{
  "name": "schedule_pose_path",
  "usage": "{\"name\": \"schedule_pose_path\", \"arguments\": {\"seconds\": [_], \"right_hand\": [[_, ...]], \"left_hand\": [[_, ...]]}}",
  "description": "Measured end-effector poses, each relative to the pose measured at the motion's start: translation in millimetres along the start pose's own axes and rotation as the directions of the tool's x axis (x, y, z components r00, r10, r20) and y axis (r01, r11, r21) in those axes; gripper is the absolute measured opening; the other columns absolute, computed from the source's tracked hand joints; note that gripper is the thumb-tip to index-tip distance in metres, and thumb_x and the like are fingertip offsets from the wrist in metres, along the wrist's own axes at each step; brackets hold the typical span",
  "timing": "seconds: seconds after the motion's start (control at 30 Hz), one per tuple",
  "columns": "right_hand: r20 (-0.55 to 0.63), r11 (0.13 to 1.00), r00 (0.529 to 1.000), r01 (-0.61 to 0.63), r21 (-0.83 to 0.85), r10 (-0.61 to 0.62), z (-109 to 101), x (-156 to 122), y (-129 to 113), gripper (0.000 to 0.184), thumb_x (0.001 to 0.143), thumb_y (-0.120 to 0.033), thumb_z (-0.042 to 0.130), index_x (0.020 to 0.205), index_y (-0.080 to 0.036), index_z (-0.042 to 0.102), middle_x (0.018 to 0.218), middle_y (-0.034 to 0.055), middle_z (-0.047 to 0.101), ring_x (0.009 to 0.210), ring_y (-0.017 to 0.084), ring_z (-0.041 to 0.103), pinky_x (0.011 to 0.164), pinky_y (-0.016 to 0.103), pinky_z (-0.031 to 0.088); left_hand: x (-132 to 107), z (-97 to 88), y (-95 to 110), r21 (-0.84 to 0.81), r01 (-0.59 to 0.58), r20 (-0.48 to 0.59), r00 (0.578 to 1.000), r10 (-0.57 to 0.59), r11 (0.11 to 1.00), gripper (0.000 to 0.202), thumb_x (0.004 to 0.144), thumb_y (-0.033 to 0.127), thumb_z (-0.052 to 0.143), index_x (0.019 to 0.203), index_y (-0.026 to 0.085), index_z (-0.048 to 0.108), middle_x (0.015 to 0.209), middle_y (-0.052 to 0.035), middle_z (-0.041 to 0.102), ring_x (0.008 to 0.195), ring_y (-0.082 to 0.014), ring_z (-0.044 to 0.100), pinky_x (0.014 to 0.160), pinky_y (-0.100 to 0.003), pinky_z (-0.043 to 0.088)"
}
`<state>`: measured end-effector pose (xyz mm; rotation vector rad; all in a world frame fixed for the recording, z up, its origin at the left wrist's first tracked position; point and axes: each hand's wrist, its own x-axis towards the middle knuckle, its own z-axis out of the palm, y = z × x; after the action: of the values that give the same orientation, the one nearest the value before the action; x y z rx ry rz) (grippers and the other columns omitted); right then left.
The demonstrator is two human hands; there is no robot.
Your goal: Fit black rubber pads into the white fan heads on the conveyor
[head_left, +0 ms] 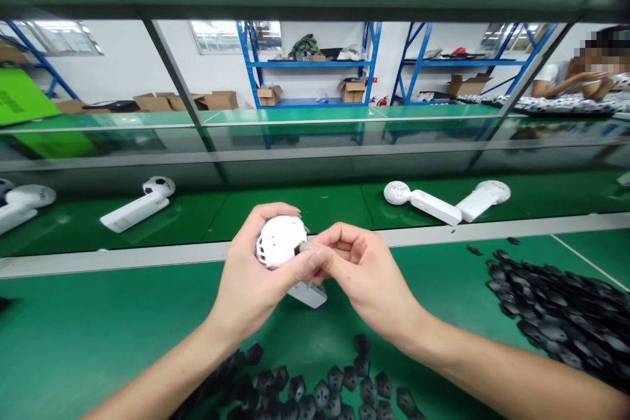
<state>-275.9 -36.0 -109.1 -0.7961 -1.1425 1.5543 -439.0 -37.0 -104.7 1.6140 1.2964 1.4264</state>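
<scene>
A white handheld fan (pixel 281 241) with a round, slotted head is held in my left hand (pixel 251 269). The fingers curl around that head and the thumb lies across its lower edge. Below the hands, part of its handle (pixel 310 294) sticks out. My right hand (pixel 361 266) pinches at the right side of the head, with thumb and fingertips close to my left thumb. A small dark spot shows beside those fingertips; what they pinch is mostly hidden. Loose black pentagon-shaped pieces (pixel 322 394) lie on the green table nearest me.
On the right is a large heap of flat black pieces (pixel 561 308). Beyond the pale rail (pixel 418 235), more white fans (pixel 436 205) lie on the green conveyor belt (pixel 339 207), some at the left (pixel 135 210). A co-worker (pixel 573 75) is at the far right. Metal posts (pixel 172 72) stand ahead.
</scene>
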Motion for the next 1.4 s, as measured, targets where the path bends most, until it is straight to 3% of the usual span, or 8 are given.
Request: {"name": "schedule_pose_path", "arguments": {"seconds": [0.3, 0.6, 0.73, 0.83, 0.93, 1.13, 1.27, 1.4], "right_hand": [[0.214, 0.991, 0.977, 0.012, -0.133, 0.017, -14.8, 5.6, -11.3, 0.033, 0.092, -0.049, 0.082, 0.097, -0.017, 0.081, 0.088, 0.0061, 0.082, 0.086, 0.019, 0.080, 0.080, 0.028, 0.064], [0.127, 0.905, 0.991, 0.029, -0.424, 0.028, -48.4, 22.6, -38.2, 0.023, 0.093, -0.040, 0.074, 0.093, -0.018, 0.080, 0.089, 0.0039, 0.082, 0.072, 0.018, 0.077, 0.065, 0.026, 0.060], [0.299, 0.568, 0.884, 0.048, -0.822, 0.359, -61.1, 12.7, -48.5, 0.021, 0.096, -0.033, 0.072, 0.082, -0.021, 0.081, 0.079, 0.0020, 0.081, 0.069, 0.020, 0.075, 0.061, 0.028, 0.052], [0.237, 0.176, 0.806, 0.167, -0.970, 0.543, -60.3, 2.6, -46.3, 0.021, 0.087, -0.026, 0.086, 0.069, -0.023, 0.077, 0.065, 0.0000, 0.076, 0.065, 0.021, 0.071, 0.058, 0.030, 0.039], [0.200, 0.013, 0.783, 0.239, -0.971, 0.588, -51.9, -4.2, -37.3, 0.031, 0.083, -0.023, 0.092, 0.061, -0.022, 0.070, 0.061, 0.0003, 0.073, 0.065, 0.022, 0.069, 0.058, 0.031, 0.032], [0.230, 0.056, 0.802, 0.240, -0.969, 0.552, -41.3, -10.5, -24.8, 0.047, 0.074, -0.009, 0.093, 0.050, -0.020, 0.054, 0.057, -0.0006, 0.067, 0.059, 0.020, 0.064, 0.054, 0.031, 0.027], [0.303, 0.205, 0.767, 0.225, -0.952, 0.565, -47.8, -10.9, -21.2, 0.045, 0.073, 0.004, 0.082, 0.050, -0.020, 0.052, 0.058, -0.0034, 0.071, 0.061, 0.018, 0.070, 0.057, 0.028, 0.033], [0.315, 0.263, 0.752, 0.193, -0.945, 0.579, -51.5, -2.3, -19.8, 0.034, 0.081, -0.004, 0.082, 0.059, -0.021, 0.063, 0.071, -0.0023, 0.078, 0.073, 0.021, 0.074, 0.063, 0.028, 0.041]], "left_hand": [[6.8, -4.8, -9.3, 0.034, -0.084, -0.001, 0.996, 0.084, 0.996, 0.033, 0.080, 0.038, 0.084, 0.102, 0.021, 0.067, 0.097, -0.0052, 0.074, 0.077, -0.0185, 0.070, 0.063, -0.027, 0.055], [6.3, -7.1, -21.7, -0.120, -0.052, 0.045, 0.997, 0.058, 0.991, 0.031, 0.085, 0.038, 0.084, 0.106, 0.022, 0.069, 0.103, -0.0068, 0.073, 0.086, -0.0222, 0.071, 0.073, -0.031, 0.057], [13.2, -4.0, -17.9, -0.149, 0.036, -0.014, 0.999, -0.038, 0.988, 0.037, 0.078, 0.038, 0.089, 0.104, 0.020, 0.071, 0.097, -0.0071, 0.073, 0.080, -0.0217, 0.070, 0.070, -0.031, 0.059], [27.2, -2.5, -21.9, -0.252, 0.167, -0.075, 0.979, -0.191, 0.953, 0.042, 0.072, 0.035, 0.092, 0.105, 0.019, 0.071, 0.093, -0.0051, 0.071, 0.080, -0.0208, 0.070, 0.069, -0.030, 0.061], [44.7, -2.9, -37.6, -0.385, 0.299, -0.117, 0.923, -0.367, 0.873, 0.046, 0.073, 0.029, 0.092, 0.111, 0.017, 0.069, 0.099, -0.0058, 0.070, 0.087, -0.0210, 0.071, 0.075, -0.032, 0.064], [61.8, -13.2, -63.7, -0.487, 0.572, 0.001, 0.756, -0.655, 0.660, 0.025, 0.098, 0.030, 0.071, 0.118, 0.016, 0.065, 0.138, -0.0199, 0.063, 0.123, -0.0311, 0.067, 0.093, -0.040, 0.066], [60.9, -27.2, -51.4, -0.499, 0.507, -0.027, 0.802, -0.597, 0.703, 0.055, 0.088, 0.033, 0.084, 0.137, 0.025, 0.060, 0.170, -0.0183, 0.034, 0.153, -0.0430, 0.042, 0.105, -0.054, 0.062], [57.6, -32.7, -40.0, -0.466, 0.514, 0.026, 0.822, -0.570, 0.720, 0.034, 0.092, 0.028, 0.076, 0.124, 0.018, 0.071, 0.158, -0.0207, 0.052, 0.150, -0.0424, 0.048, 0.110, -0.057, 0.059]]}}
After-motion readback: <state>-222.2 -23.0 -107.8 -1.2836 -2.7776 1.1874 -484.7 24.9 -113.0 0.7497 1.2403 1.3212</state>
